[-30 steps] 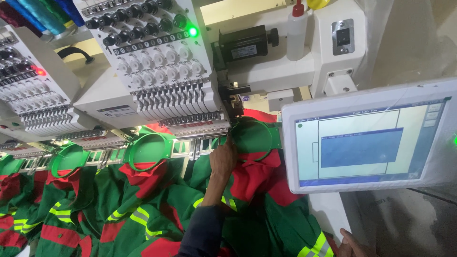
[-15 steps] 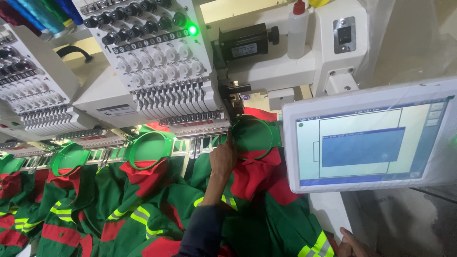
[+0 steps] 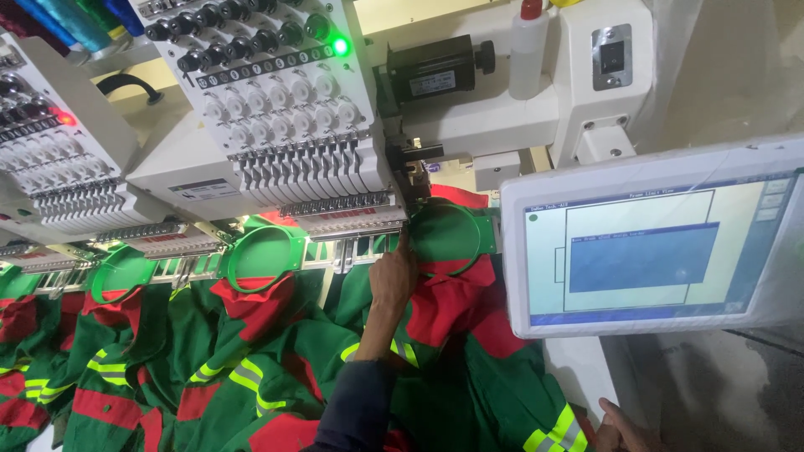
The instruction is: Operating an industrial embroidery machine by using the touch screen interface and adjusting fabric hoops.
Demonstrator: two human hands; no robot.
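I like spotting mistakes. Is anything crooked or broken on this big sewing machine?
Nothing stands out. The green hoops sit in a row under the machine heads, the jackets hang below, and the left hand touches the rightmost hoop.

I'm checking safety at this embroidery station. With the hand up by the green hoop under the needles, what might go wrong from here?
1. The left hand touches the green hoop right beside the needle row; with the green light lit, the fingers might get pricked if stitching starts.
2. The loose green and red garment bunched below may snag on the hoop.
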